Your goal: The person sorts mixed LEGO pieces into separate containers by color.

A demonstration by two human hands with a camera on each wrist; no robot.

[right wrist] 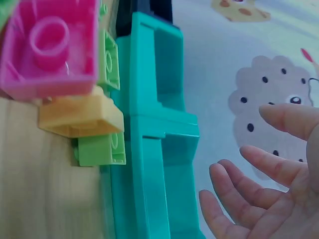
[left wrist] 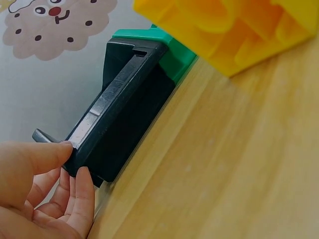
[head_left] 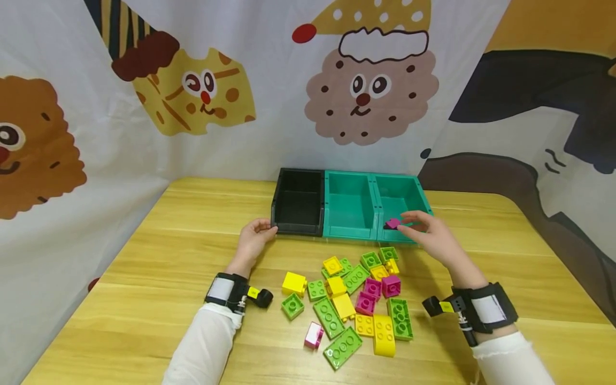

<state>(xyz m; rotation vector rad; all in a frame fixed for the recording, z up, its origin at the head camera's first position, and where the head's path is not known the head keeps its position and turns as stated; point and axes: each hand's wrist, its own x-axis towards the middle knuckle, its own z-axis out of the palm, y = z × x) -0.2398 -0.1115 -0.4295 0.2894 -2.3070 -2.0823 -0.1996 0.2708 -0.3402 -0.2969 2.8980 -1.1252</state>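
My left hand [head_left: 253, 241] is at the front left corner of the black bin [head_left: 299, 227]. In the left wrist view its thumb lies on the bin's rim and the fingers bend under the corner, pinching it. Over the front of the right teal bin [head_left: 406, 188] is my right hand [head_left: 430, 235], fingers spread. A magenta brick [head_left: 393, 223] shows at its fingertips in the head view, over that bin's front part. The right wrist view shows nothing between the fingers of this right hand [right wrist: 269, 184].
The middle teal bin [head_left: 350, 231] stands between the other two. In front of the bins lie several loose bricks: green [head_left: 329, 317], yellow [head_left: 294, 283], magenta [head_left: 366, 303], and one with a white face [head_left: 314, 334]. A printed cloth [head_left: 279, 107] hangs behind the wooden table [head_left: 159, 278].
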